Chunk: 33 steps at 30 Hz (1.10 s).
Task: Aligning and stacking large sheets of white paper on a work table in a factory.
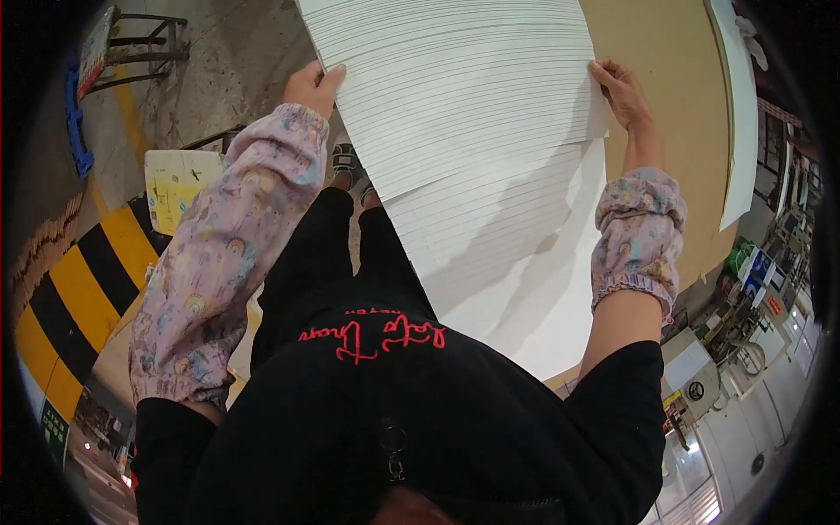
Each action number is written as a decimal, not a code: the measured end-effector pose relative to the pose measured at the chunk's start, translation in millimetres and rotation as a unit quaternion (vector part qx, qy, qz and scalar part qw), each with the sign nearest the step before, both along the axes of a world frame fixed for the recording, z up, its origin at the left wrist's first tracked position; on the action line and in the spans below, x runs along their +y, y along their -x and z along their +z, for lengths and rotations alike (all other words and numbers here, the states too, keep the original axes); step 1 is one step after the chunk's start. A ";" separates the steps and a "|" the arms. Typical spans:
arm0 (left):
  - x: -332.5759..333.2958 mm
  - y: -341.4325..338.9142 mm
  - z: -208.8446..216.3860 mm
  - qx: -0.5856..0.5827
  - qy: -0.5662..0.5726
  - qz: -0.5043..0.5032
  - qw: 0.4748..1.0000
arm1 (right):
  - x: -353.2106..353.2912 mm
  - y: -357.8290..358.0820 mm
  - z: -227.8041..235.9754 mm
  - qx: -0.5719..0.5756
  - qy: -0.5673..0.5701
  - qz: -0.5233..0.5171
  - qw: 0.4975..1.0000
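I have the left hand [315, 89] on the left edge of the lined white sheet [464, 96], thumb on top, gripping that edge; the fingers underneath are mostly hidden from me. The sheet spans the gap between the hands, its near edge overlapping plainer white paper [534, 324]. I can't tell whether I hold one layer or several. The right hand [619, 87] pinches the opposite edge. I judge the step in hand to be holding and steering the sheet by its two sides, and any move from here seems to call for both hands travelling together, lightly, so it neither creases nor skews against the paper below.

Far left of the sheet I see a blue plastic piece [80, 122], a black-and-yellow striped panel [101, 262] and a metal-framed stool [144, 44]. Nearer its left side is a white-and-yellow box [179, 188], and just beside its lower left edge the person's legs [302, 271] in black trousers, which could brush the paper. I find no object on the sheet between the hands, only shadow. Right of it lies the brown tabletop [678, 114], with more white sheets [742, 122] along the far side; well beyond stands grey machinery [700, 385], clear of my reach.
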<state>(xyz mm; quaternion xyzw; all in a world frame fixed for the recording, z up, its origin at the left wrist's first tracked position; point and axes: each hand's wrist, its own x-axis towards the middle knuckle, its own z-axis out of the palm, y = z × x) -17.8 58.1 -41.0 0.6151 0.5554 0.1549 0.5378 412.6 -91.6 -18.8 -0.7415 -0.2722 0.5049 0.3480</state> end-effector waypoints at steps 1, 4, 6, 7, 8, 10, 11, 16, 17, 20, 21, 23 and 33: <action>0.6 -0.1 -2.1 0.004 -0.002 0.002 1.000 | 0.1 2.1 -0.2 0.004 -0.002 0.002 1.000; 0.9 -4.5 3.0 0.038 -0.010 -0.004 0.999 | 0.7 14.0 3.7 -0.047 -0.006 -0.016 0.999; 6.2 -8.0 3.1 0.065 -0.022 -0.019 0.997 | 0.6 20.5 9.4 -0.150 -0.014 -0.021 0.988; 8.6 -9.5 2.4 0.086 -0.030 -0.036 0.995 | 1.8 19.5 9.8 -0.145 -0.017 -0.020 0.989; 8.0 -10.5 0.9 0.074 -0.027 -0.030 0.996 | 2.2 17.3 11.6 -0.158 -0.009 -0.010 0.987; 15.9 -5.3 -18.9 0.074 -0.026 -0.020 0.997 | 11.3 19.4 12.3 -0.167 -0.008 0.000 0.986; 18.6 1.6 -26.3 0.069 -0.020 -0.012 0.997 | 19.2 22.4 13.3 -0.197 0.015 0.008 0.980; 15.4 -21.7 -1.1 0.140 0.002 -0.033 0.990 | 6.4 9.4 -0.6 -0.253 0.002 -0.021 0.967; 14.8 -22.6 0.4 0.145 -0.012 -0.042 0.988 | 4.4 8.9 -2.9 -0.237 -0.003 -0.032 0.971; 13.0 -20.2 2.1 0.130 -0.017 -0.028 0.991 | 6.3 10.0 -3.6 -0.209 -0.002 -0.056 0.976; 12.5 -19.7 3.5 0.109 -0.005 -0.007 0.994 | 8.1 11.7 -1.0 -0.200 0.007 -0.067 0.978; 11.8 -17.9 5.6 0.112 -0.018 -0.008 0.993 | 8.7 16.3 3.0 -0.196 0.002 -0.064 0.979; 4.3 -27.0 -4.2 0.083 -0.075 0.002 0.994 | 3.6 1.4 -12.2 -0.312 -0.010 -0.056 0.948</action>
